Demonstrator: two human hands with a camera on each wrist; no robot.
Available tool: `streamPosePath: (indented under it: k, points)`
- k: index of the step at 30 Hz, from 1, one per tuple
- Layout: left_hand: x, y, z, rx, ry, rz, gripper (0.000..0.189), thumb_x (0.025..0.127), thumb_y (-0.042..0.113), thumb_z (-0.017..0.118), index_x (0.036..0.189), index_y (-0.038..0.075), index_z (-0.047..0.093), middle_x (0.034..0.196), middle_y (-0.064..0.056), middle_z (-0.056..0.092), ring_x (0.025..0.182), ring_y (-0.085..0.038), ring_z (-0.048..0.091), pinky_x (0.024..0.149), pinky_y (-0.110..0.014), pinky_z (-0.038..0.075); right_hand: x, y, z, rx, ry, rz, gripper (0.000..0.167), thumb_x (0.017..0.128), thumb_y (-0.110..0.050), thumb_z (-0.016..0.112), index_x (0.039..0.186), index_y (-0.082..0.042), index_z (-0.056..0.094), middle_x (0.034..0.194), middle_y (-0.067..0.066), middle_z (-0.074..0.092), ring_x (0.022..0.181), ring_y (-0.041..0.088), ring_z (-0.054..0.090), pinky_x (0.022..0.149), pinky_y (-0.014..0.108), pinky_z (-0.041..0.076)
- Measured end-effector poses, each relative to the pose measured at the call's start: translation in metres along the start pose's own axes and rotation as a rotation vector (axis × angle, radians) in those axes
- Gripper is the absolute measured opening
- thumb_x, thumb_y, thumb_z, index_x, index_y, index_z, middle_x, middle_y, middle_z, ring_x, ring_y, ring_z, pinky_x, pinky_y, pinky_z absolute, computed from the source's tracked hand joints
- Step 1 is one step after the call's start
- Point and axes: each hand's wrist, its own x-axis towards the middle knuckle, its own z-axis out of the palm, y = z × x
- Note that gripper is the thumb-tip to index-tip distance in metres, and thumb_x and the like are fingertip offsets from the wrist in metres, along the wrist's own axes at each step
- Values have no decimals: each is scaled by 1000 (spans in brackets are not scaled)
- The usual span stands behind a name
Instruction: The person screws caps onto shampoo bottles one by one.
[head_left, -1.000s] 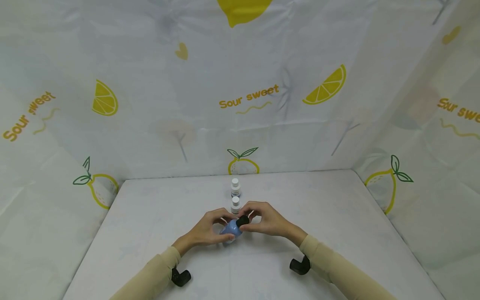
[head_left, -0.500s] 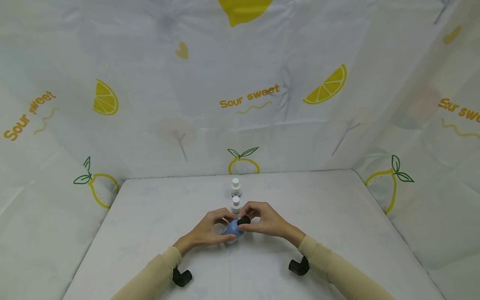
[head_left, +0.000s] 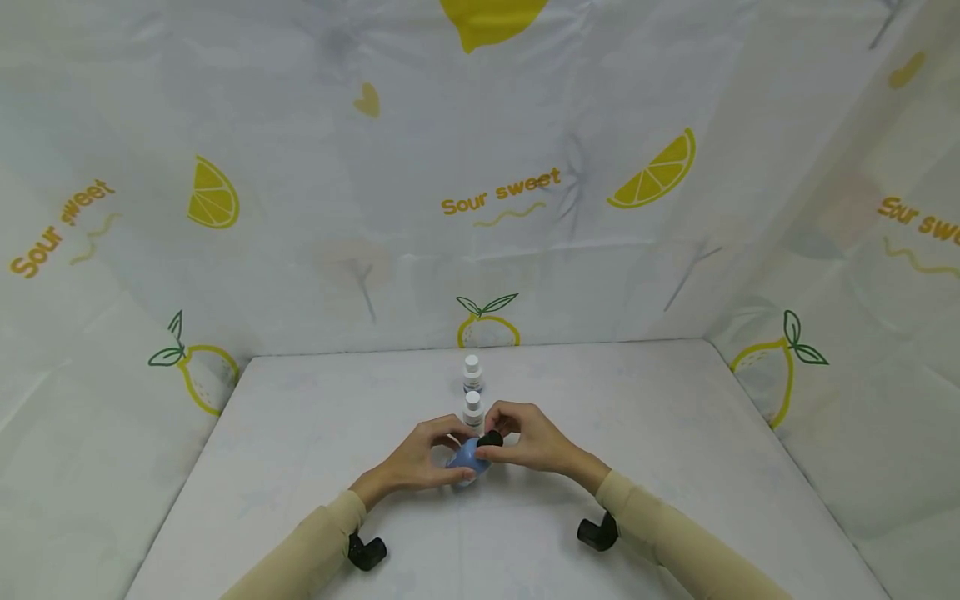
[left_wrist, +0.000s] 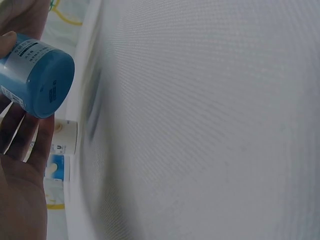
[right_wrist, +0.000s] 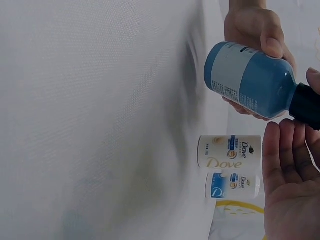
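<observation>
A blue bottle (head_left: 467,458) with a black cap (head_left: 491,439) is held tilted above the white table, its cap end toward the right. My left hand (head_left: 416,454) grips the bottle's body, thumb on the near side. With thumb and fingers, my right hand (head_left: 531,442) pinches the black cap. In the left wrist view the base of the blue bottle (left_wrist: 52,82) faces the camera. The right wrist view shows the pale label on the bottle (right_wrist: 257,80) and the cap (right_wrist: 305,106) between the right thumb and fingers.
Just beyond the hands stands a white-capped Dove bottle (head_left: 472,417), upright. A second one (head_left: 472,377), with a blue label patch, stands behind it. A white printed cloth (head_left: 337,275) hangs at the back and sides. Black wrist mounts (head_left: 597,533) sit under both sleeves.
The bottle and its cap have shifted very slightly to the right, and the right fingers have altered a little around the cap. Both hands keep their hold; the white-capped bottles stay put.
</observation>
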Motion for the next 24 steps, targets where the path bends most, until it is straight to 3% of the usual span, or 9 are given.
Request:
streamPosePath:
  k: [14, 24]
  points:
    - [1, 0, 1, -1, -8, 7, 44, 90, 15, 88, 131, 13, 70, 119, -9, 73, 107, -5, 69, 89, -29, 67, -3, -2, -2, -4, 2, 33, 29, 89, -17, 91, 103, -11, 67, 94, 2, 70, 85, 1, 63, 82, 26, 63]
    - [2, 1, 1, -8, 3, -16, 43, 89, 13, 89, 129, 12, 72, 117, -10, 74, 105, -5, 69, 90, -29, 66, -6, -2, -14, 26, -72, 28, 38, 91, -20, 90, 118, -4, 69, 112, 9, 74, 100, 6, 68, 92, 29, 64]
